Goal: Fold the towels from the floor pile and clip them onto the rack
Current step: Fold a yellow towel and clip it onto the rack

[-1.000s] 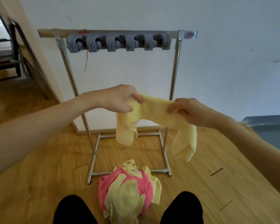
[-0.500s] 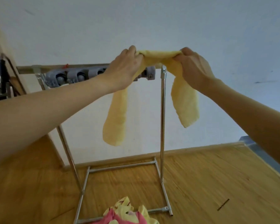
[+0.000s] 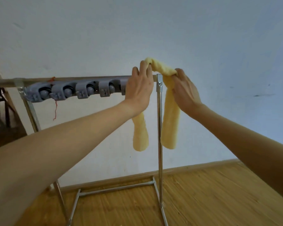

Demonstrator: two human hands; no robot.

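Towel (image 3: 160, 68) now raised above the rack (image 3: 88, 78) bar; left hand (image 3: 140, 88) and right hand (image 3: 185, 90) both grip its bunched middle – ends hanging; clips (image 3: 82, 91) lie leftward, nearer the left hand.

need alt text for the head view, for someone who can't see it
Two bare hands, left hand and right hand, hold a bunched yellow towel above the right end of a metal rack, both ends hanging down. A grey clip strip under the top bar holds no towels. Behind is a white wall, below a wood floor.
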